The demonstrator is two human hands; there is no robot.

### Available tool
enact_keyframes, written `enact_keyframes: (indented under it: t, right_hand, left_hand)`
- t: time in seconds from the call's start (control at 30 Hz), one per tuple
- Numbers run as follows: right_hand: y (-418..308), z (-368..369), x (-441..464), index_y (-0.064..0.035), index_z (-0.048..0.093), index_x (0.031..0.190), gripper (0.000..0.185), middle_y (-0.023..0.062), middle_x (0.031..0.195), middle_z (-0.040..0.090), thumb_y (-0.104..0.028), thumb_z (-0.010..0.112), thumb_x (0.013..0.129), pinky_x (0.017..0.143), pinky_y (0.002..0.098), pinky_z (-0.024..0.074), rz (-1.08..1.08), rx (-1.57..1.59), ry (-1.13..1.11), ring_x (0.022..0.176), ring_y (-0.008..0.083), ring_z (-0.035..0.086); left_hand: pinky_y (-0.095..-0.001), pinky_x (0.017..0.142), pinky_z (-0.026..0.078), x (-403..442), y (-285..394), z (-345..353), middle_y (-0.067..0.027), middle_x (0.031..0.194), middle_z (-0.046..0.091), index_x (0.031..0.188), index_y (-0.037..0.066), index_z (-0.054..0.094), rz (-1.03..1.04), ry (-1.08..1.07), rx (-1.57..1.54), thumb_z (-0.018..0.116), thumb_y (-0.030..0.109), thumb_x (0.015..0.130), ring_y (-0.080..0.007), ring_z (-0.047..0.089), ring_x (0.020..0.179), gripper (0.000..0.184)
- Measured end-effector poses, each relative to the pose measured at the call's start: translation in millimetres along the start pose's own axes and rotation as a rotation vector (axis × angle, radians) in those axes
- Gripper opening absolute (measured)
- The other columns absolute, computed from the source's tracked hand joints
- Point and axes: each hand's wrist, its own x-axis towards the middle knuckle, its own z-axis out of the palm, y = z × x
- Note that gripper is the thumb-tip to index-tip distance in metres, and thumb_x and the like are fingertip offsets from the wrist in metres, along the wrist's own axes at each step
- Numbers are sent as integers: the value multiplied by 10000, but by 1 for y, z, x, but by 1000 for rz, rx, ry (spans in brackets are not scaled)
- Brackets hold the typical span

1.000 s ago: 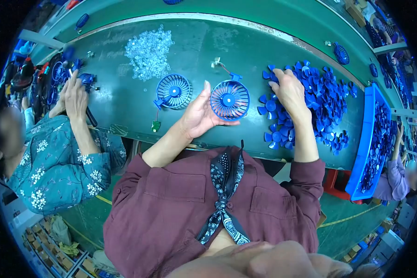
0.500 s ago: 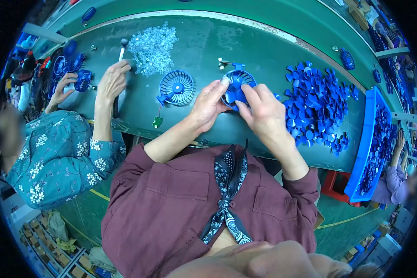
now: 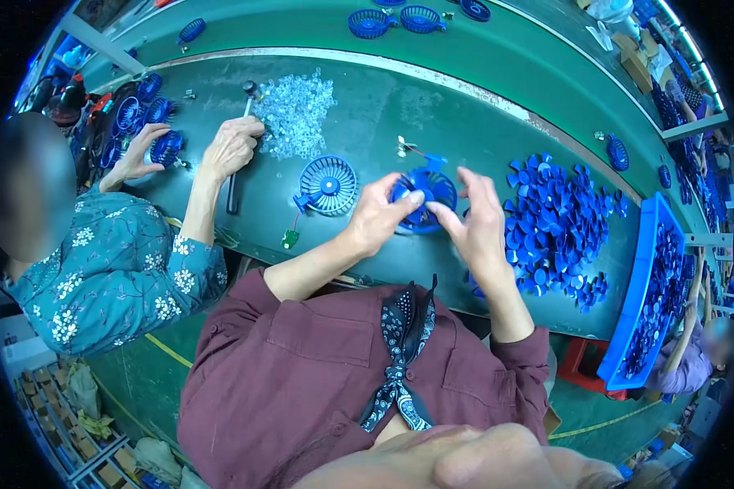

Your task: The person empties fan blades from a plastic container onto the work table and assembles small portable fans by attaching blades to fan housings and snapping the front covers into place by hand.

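Observation:
My left hand (image 3: 377, 213) grips a blue fan housing (image 3: 414, 225) at its left side, with the thumb across the front. Blue blades show inside the round frame, partly covered by the thumb. My right hand (image 3: 477, 218) is open at the right of the housing, thumb and fingers apart; whether the thumb tip touches the rim I cannot tell. A small circuit board on a wire (image 3: 406, 147) lies above the housing. To the left, a second blue fan housing (image 3: 329, 186) lies flat, wired to a green circuit board (image 3: 290, 238).
At right lies a heap of blue fan blades (image 3: 554, 224), beside a blue bin (image 3: 643, 293) holding more. Small clear pieces (image 3: 295, 114) are piled at upper left. A co-worker's hand (image 3: 235, 147) is near a hammer (image 3: 248, 102). Fan housings ride the green conveyor (image 3: 497, 57).
My right hand has come off the fan, its fingers opening and moving right. My left hand still holds the housing. The whole view has shifted, showing more of the conveyor.

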Motion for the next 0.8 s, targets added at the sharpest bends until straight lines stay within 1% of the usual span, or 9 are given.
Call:
enact_keyframes:
  t: [0.17,0.37,0.4,0.47,0.6,0.63,0.7,0.73,0.8]
  right_hand:
    - [25,0,8,29,609,936,374,51,724,626,-225,811,750,587,274,475,299,324,-327,652,101,567]
    - [34,-6,60,-20,624,883,253,-9,681,586,-197,780,793,459,219,423,427,459,-528,555,61,526]
    - [38,-9,73,-19,638,864,245,6,696,611,-213,773,801,461,216,431,432,468,-507,557,61,536]
    - [68,-13,102,-6,653,868,263,25,713,629,-240,759,813,469,216,440,476,432,-337,548,82,554]
    - [118,-38,127,14,636,992,226,87,864,660,-188,640,890,570,249,515,609,815,91,708,144,626]
    - [119,-46,117,17,629,1023,235,98,890,663,-180,621,895,588,258,525,584,921,141,736,157,637]
    - [66,-51,83,-10,621,1090,271,91,891,670,-190,628,888,595,265,528,523,691,-24,727,146,643]
    - [57,-41,55,-18,642,1044,240,65,847,670,-198,646,886,588,250,511,363,738,-86,696,126,626]
    - [40,-11,-10,-32,656,1021,191,59,884,666,-166,661,885,615,250,503,313,491,-184,711,113,605]
  left_hand:
    - [-267,713,513,0,4,0,-75,884,678,1054,-60,615,48,-73,162,672,196,852,-87,606,802,332]
    - [-267,715,498,30,10,0,-86,981,647,1149,-45,569,-11,7,161,651,200,877,-108,592,836,375]
    - [-286,799,489,31,32,5,-144,1140,603,1292,-50,462,-91,-7,186,647,237,895,-149,586,972,524]
    - [-324,924,445,42,52,7,-104,1243,538,1407,5,352,-55,63,182,622,291,928,-164,536,1093,620]
    - [-382,1007,422,94,88,1,-209,1334,501,1403,-36,343,52,-30,500,645,278,908,-242,514,1208,660]
    - [-376,997,437,121,83,-10,-225,1316,522,1376,-45,387,142,-23,707,655,258,890,-262,529,1207,631]
    - [-423,1013,425,171,79,-26,-276,1278,522,1305,-40,461,404,144,1077,664,170,803,-402,513,1186,581]
    - [-453,983,431,202,70,-45,-259,1212,547,1276,-21,472,693,184,1243,643,115,777,-425,518,1129,544]
    - [-493,875,463,254,65,-68,-215,1100,574,1202,13,502,875,301,1421,622,69,774,-397,555,1017,448]
